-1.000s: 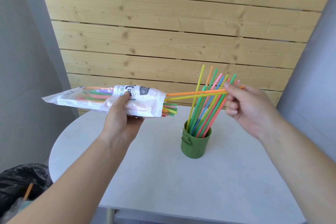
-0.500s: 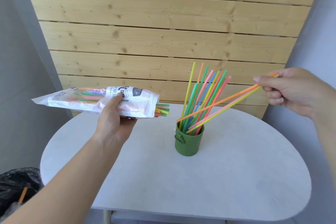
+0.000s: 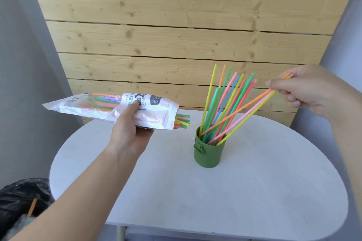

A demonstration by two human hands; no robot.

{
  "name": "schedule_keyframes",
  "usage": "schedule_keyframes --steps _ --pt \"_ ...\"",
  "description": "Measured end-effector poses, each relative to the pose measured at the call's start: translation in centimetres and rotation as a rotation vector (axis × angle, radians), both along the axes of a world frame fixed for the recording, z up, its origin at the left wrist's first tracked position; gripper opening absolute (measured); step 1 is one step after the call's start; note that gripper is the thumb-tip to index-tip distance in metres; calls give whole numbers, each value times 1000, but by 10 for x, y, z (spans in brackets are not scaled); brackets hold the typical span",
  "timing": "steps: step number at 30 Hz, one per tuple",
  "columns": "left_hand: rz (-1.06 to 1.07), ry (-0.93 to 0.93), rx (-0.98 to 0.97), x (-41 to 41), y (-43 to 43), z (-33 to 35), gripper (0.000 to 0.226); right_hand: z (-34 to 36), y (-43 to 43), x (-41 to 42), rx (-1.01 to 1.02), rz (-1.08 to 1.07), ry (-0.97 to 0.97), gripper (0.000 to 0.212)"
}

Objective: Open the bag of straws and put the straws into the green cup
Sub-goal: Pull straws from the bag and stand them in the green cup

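Gripping bag (image 3: 158, 111), left hand (image 3: 127, 131); right hand (image 3: 305, 90) pinching straws (image 3: 254, 97).

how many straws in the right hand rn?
3: an orange straw, a pink straw and a yellow straw, all pinched at their upper ends by the right hand, lower ends in the green cup. Another may be hidden behind them.

left hand (image 3: 128, 133) curled in a grip, right hand (image 3: 307, 90) pinching, both raised.

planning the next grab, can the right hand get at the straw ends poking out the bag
Likely not yet: the right hand pinches three straws. Once released, the bag's straw ends face it unobstructed.
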State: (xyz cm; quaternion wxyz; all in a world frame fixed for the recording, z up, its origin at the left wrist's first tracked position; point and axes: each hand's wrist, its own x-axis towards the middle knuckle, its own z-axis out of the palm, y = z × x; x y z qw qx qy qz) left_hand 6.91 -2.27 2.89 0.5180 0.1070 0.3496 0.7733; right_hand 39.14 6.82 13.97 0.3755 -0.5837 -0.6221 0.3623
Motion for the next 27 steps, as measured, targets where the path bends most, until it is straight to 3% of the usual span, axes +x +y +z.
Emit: schedule_keyframes --steps 3,15,18,20,25,27 --pt "-5 2 3 0 0 -1 6 -3 -1 -18 25 43 -27 13" --pt "-18 -18 16 -1 1 -1 7 -37 9 -86 213 7 -26 8" --pt "-23 -9 22 -1 2 -1 6 -39 11 -85 250 -62 -126 44" --pt "-30 -9 24 -1 2 -1 8 -38 7 -85 288 -107 -167 56" --pt "-25 -16 33 0 1 2 14 -31 -20 -97 498 -69 -203 25" --pt "-21 -27 31 -1 0 3 16 -36 -36 -109 448 31 -229 32"
